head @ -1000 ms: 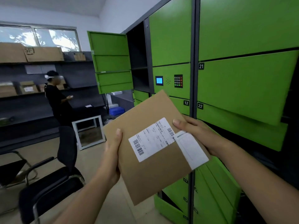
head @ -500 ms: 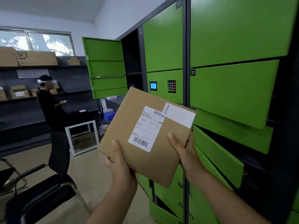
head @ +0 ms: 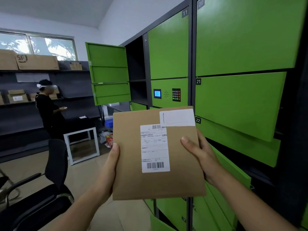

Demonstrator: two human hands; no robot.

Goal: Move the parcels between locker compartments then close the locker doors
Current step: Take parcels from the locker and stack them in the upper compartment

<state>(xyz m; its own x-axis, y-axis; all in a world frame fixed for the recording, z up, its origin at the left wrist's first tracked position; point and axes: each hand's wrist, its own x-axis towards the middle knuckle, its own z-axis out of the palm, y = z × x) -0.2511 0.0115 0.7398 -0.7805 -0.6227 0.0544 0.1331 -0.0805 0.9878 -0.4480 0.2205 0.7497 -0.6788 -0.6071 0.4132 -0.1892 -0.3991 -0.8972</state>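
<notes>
1. A flat brown parcel is held upright in front of the locker, just below its keypad, with the white label facing the camera.
2. The left hand grips the parcel's edge away from the locker, thumb on the front and fingers hidden behind.
3. The right hand grips the edge nearer the locker in the same way.
4. On the locker, door 21 and door 22 stand ajar.
</notes>
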